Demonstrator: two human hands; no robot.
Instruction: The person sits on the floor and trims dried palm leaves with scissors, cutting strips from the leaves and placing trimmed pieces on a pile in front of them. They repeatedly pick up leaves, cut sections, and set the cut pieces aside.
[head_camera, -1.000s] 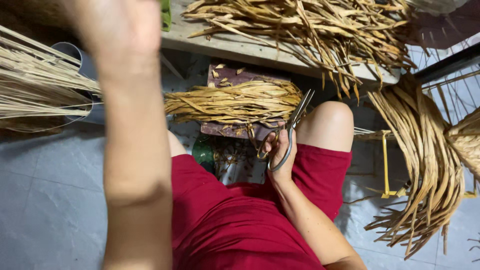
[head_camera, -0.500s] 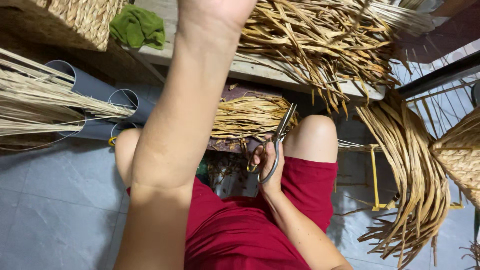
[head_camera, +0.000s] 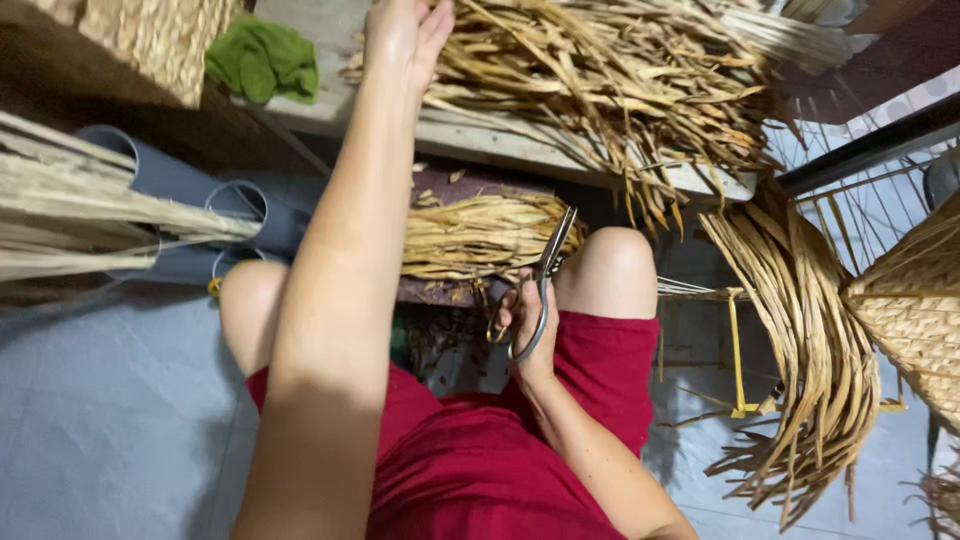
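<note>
My left hand reaches far forward to the pile of dried straw-coloured leaves on the wooden bench, its fingers touching the pile's left end. Whether it grips any leaves I cannot tell. My right hand rests between my knees and holds a pair of metal scissors, blades shut and pointing up. A smaller bundle of dried leaves lies on a low dark board just beyond the scissors.
A hanging bundle of long dried leaves drapes at the right beside a yellow wire frame. A woven basket sits far right, another top left by a green cloth. Grey pipes and straw bundles lie left.
My left arm has stretched further forward, the hand reaching the leaf pile on the bench. The view has shifted. My right hand with the scissors has stayed between my knees.
</note>
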